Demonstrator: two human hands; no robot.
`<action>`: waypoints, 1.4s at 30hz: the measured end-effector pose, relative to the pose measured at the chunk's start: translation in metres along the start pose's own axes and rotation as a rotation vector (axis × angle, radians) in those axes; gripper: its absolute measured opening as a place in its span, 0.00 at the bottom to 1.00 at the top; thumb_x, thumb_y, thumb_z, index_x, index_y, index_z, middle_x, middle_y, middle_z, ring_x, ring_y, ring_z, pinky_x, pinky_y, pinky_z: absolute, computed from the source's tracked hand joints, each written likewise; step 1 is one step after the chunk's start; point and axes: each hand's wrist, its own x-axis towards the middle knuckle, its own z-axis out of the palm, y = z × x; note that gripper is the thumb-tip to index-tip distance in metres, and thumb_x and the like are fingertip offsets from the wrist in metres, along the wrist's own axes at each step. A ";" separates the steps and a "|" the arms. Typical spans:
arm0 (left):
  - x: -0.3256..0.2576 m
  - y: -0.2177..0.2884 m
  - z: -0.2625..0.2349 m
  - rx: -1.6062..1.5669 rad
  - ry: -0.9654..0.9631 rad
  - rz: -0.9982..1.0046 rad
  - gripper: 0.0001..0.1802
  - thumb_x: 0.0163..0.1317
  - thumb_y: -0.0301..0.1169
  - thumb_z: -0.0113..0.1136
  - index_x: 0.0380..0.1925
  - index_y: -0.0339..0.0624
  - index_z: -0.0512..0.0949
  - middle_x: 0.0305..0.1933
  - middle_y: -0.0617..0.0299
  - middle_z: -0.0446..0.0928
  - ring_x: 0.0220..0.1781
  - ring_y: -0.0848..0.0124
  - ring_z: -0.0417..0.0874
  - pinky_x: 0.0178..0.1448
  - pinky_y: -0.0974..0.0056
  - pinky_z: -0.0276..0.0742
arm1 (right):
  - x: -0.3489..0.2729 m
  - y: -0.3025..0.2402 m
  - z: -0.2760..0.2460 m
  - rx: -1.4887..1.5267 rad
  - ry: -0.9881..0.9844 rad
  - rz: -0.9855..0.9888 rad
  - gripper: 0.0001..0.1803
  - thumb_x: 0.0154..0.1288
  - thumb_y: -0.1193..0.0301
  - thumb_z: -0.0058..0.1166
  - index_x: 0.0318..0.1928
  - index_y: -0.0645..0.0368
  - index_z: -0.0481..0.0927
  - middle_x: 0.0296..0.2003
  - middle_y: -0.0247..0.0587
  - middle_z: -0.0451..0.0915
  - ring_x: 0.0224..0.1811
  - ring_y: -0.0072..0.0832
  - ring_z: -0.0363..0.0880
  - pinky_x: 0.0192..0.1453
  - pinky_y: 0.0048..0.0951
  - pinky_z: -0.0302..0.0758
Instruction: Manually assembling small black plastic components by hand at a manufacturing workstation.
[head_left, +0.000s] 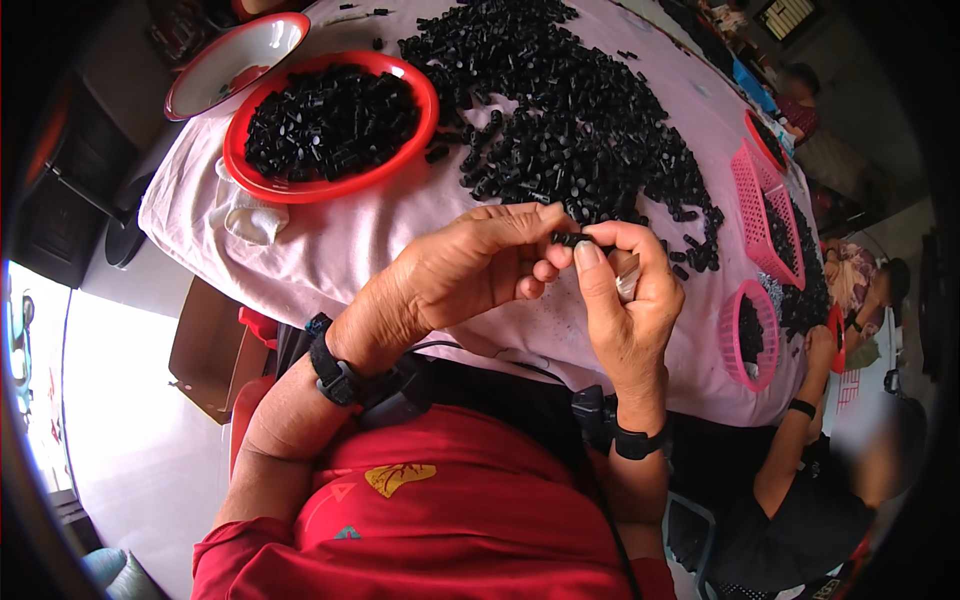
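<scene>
Red, round and plastic, a wide basin [330,186] sits beyond the fingers and off to their left, and it's loaded, heaped with small black cylindrical pieces [335,120]. Just past it, farther from the fingers, comes a white bowl with a red rim [210,70], tipped at an angle, a small red patch showing in the bottom. Over to the right of the fingers now: a pink rectangular lattice basket [752,220] with black pieces showing inside, and nearer, a pink round basket [735,370] holding a smaller heap of them.

Straight beyond the fingertips spreads a big loose pile of black pieces [560,130], running across the pale pink tablecloth [320,250]; a crumpled whitish cloth [252,215] lies by the basin, left of the hands.

And to the centre of it all: one short black cylinder [570,240], up between the two hands, in front of the pile's near edge. Its long axis runs roughly left to right, one end toward each hand. Dark, slim, a little shiny; finer detail is too small to read.

Left hand [465,265]: thumb and fingertips drawn close together around the left end. Right hand [630,310]: thumb and forefinger pinching the right end, something whitish showing by the curled fingers, and I can't tell what that is.
</scene>
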 end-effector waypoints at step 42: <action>0.003 -0.008 0.001 0.231 -0.046 0.112 0.23 0.67 0.37 0.58 0.57 0.35 0.74 0.40 0.69 0.78 0.38 0.81 0.75 0.39 0.74 0.69 | 0.000 0.015 0.002 -0.524 0.061 -0.102 0.29 0.52 0.42 0.63 0.25 0.55 0.71 0.18 0.37 0.76 0.18 0.35 0.78 0.20 0.32 0.71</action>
